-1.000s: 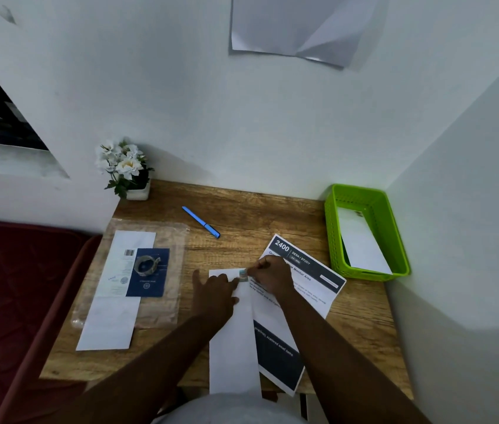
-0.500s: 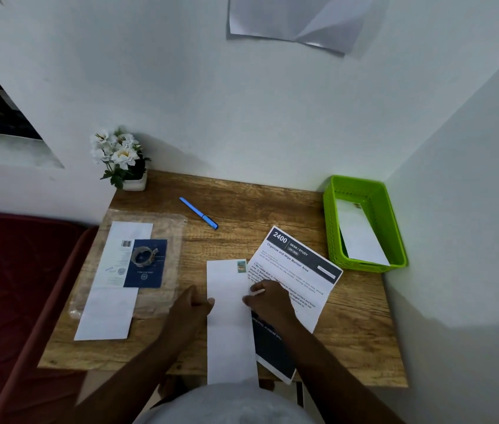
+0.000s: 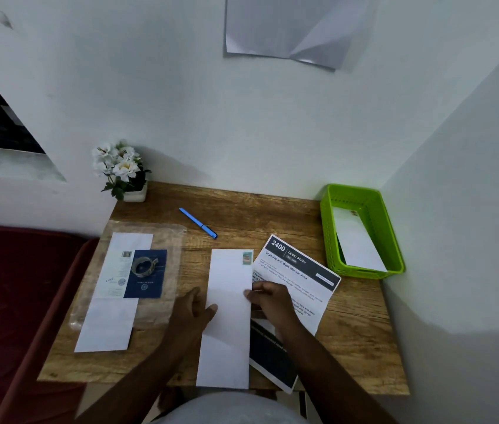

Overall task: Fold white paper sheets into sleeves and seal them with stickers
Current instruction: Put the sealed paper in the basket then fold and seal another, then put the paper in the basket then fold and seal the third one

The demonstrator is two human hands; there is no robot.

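Folded paper sleeve (image 3: 228, 316) is laid flat mid-desk (image 3: 358, 325), w/ sticker (image 3: 247, 257) at its far right corner. Left hand (image 3: 191, 310) is pressed on the left edge, fingers curled; right hand (image 3: 269, 298) is pinching the right edge. Judged light, limp, easily creased; best gripped at both long edges.

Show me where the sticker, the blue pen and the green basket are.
sticker (image 3: 247, 258), head view, middle of its face.
blue pen (image 3: 198, 223), head view, mid-barrel.
green basket (image 3: 329, 234), head view, left wall.
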